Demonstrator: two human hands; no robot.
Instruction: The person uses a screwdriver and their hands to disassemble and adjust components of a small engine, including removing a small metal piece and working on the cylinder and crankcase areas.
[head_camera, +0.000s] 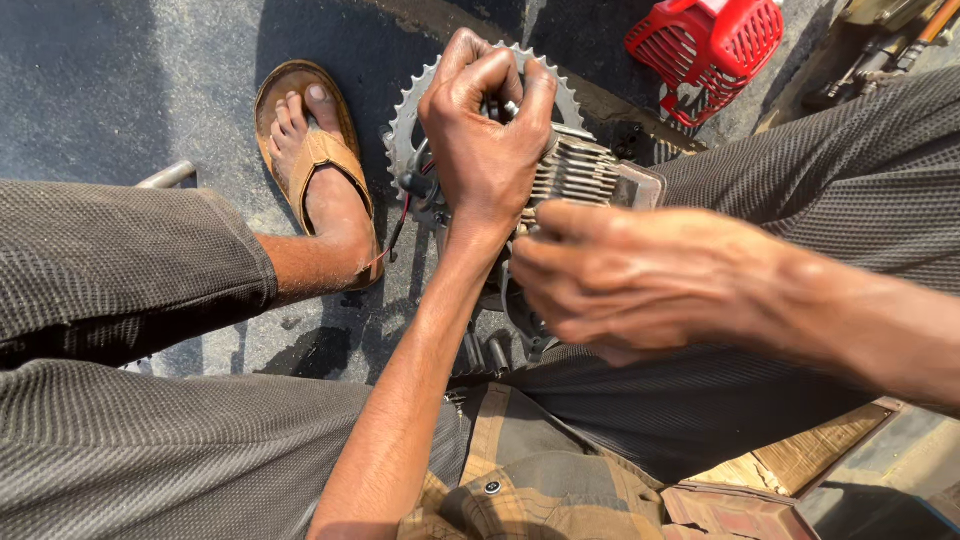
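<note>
A small engine (585, 172) with grey cooling fins stands on the ground between my knees, with a toothed metal wheel (408, 112) behind it. My left hand (485, 125) is clenched around a part on top of the engine; what it grips is hidden by the fingers. Closer to the camera, my right hand (625, 280) closes on the engine's near side, fingers curled around the body below the fins. A thin red wire (400, 222) hangs from the engine's left side.
My sandalled foot (318, 165) rests on the concrete just left of the engine. A red plastic engine cover (708, 42) lies at the back right beside some tools (885, 40). A metal tube end (168, 176) shows at left. A wooden board (815, 452) sits under my right leg.
</note>
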